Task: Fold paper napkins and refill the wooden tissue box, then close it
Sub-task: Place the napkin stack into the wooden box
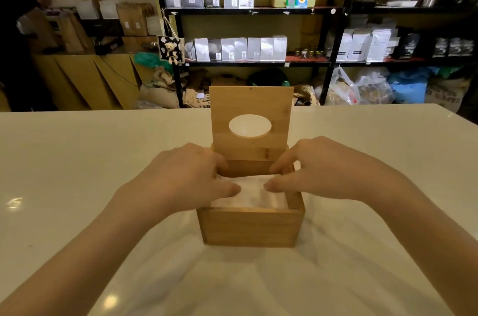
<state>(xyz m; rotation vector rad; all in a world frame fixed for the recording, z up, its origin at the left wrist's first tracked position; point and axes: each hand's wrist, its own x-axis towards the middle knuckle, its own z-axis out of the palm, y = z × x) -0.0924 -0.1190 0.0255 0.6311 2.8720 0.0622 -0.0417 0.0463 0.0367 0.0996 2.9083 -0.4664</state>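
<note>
Both hands, left hand (181, 181) and right hand (318, 173), press flat with loose fingers on white folded paper napkins (254, 192) filling the square wooden tissue box (251, 227); its oval-holed hinged lid (251, 119) stands upright, closing remains

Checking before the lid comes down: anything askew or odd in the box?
Nothing damaged or spilled. The napkins lie rumpled, not flat, in the wooden box under both hands; the lid stands upright.

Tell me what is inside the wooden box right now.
White napkins fill the wooden tissue box, with the left hand and right hand pressing on them. The hands cover the stack's sides; what lies underneath the top sheet is hidden.
</note>
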